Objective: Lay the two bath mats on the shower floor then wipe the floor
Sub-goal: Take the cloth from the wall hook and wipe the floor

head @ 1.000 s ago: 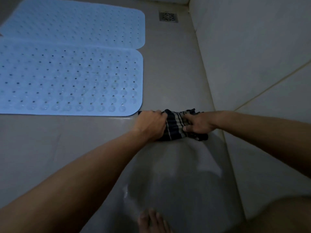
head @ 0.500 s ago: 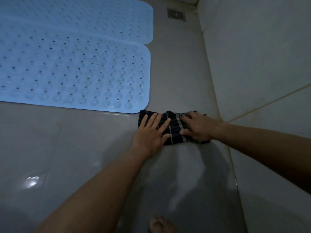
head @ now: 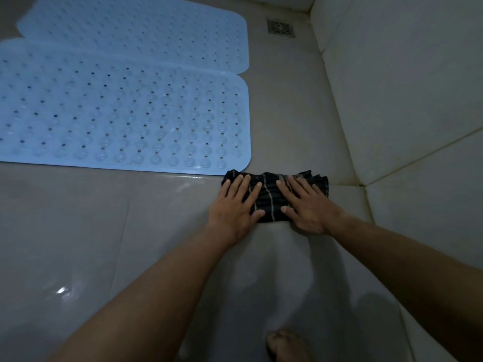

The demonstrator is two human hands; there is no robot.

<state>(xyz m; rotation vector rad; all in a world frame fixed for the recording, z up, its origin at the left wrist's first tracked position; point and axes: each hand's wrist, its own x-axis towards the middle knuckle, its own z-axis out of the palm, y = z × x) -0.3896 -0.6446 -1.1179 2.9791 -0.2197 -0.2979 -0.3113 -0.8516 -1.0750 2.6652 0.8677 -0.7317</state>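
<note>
Left hand [head: 236, 209] and right hand [head: 308, 207] flat, fingers straight.

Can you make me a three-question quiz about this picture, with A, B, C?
1. How many light blue rubber bath mats lie on the grey tiled floor? A) one B) two C) four
2. Where is the dark striped cloth? A) on a mat B) on the wall C) on the floor beside the near mat's corner
3. What are the left hand and right hand doing? A) pressing the cloth flat B) making fists C) waving
Answers: B, one mat lies behind the other; C, tile surrounds it; A, straight fingers rest on it.
</note>
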